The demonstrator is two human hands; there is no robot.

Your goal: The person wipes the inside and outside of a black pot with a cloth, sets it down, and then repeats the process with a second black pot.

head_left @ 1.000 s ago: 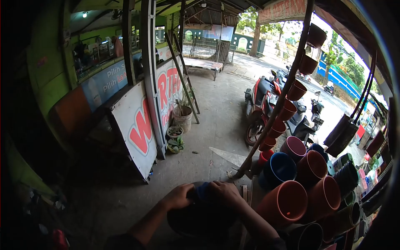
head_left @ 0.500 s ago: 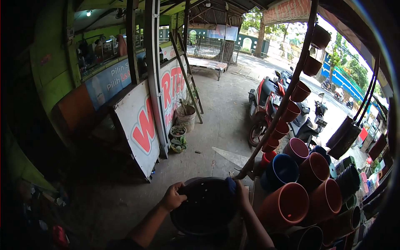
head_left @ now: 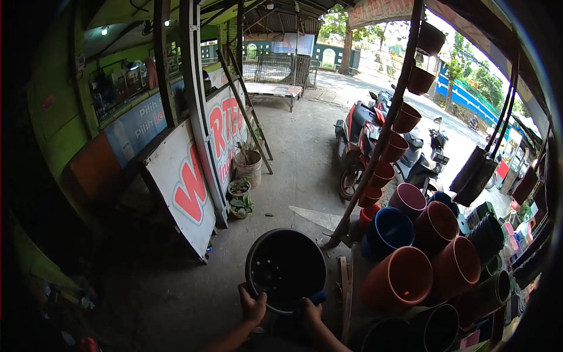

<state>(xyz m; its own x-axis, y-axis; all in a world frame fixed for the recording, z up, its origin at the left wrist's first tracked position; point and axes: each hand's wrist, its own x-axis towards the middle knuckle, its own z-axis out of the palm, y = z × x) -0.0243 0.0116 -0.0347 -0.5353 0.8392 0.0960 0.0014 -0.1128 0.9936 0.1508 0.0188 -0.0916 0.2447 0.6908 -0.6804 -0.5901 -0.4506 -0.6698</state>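
Currently we hold the black pot [head_left: 285, 268] by its near rim, its mouth tilted toward us so the drainage holes in the base show. Our left hand [head_left: 253, 305] has its fingers wrapped over the rim; our right hand [head_left: 309, 310] grips the rim too and pinches a small blue item [head_left: 317, 297], seemingly a cloth. We judge this an inspect-or-wipe step. Next, keep both grips firm and clear the terracotta pots [head_left: 404, 276] stacked just right.
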